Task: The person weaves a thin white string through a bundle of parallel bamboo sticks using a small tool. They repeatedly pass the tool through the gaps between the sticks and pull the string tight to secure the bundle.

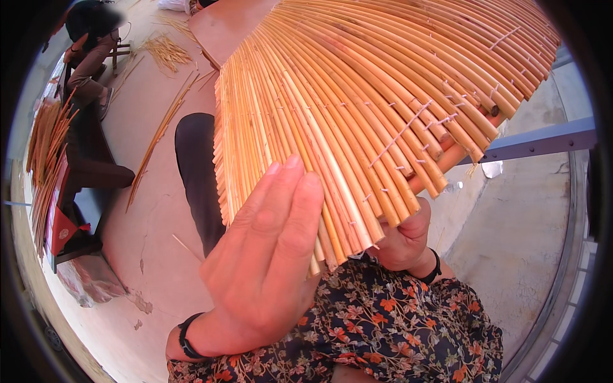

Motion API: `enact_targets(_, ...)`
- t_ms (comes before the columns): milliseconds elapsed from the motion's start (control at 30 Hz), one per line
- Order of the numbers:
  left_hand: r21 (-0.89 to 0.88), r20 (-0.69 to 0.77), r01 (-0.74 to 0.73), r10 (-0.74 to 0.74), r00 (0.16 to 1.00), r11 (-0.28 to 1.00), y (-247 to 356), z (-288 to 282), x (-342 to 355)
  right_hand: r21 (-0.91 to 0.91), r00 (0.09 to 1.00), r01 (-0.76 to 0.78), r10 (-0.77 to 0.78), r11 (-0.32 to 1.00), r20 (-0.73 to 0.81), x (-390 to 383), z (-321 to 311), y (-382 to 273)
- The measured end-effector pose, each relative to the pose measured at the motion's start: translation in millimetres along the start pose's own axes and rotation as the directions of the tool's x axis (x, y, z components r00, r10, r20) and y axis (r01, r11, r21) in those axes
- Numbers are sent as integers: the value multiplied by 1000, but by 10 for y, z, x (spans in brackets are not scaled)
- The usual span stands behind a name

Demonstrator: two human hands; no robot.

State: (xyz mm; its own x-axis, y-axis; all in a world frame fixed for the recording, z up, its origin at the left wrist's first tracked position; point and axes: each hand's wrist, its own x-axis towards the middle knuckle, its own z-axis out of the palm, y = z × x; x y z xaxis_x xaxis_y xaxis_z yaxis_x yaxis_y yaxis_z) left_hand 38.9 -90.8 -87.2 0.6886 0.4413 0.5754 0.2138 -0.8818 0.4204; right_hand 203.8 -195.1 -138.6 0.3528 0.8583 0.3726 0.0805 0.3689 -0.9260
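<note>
A mat of tan reeds (332,121), bound side by side with rows of pale thread, fans out before me. My left hand (265,249) lies on its near left part, fingers stretched out flat along the reeds with nothing gripped. Below the mat's near edge is my right hand (407,241), its visible fingers curled closed. The mat covers part of that hand, so what it holds, if anything, is hidden. Loose thread ends stick out between several reeds on the right. A rounded pole (454,153) shows under the mat's right edge.
A blue-grey metal bar (536,139) runs out to the right. At the left, a bundle of reeds (48,137) lies on a dark bench (96,169). Long reeds (163,131) and a loose pile (167,52) lie on the floor. Another person (92,38) sits at the far left.
</note>
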Motion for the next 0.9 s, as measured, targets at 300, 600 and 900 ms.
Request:
enact_targets(300, 43, 43, -36, 34, 998, 998, 10, -56, 14, -225, 982, 185, -188, 957, 5, 67, -61, -13)
enact_targets(600, 22, 17, -21, 21, 1000, 1000, 21, -121, 3, -164, 991, 130, -133, 978, -9, 51, 1, -67)
enact_targets(900, 11, 21, -3, 3, 1000, 1000, 24, -169, -3, 17, 994, 107, -107, 994, 4, 58, 43, 12)
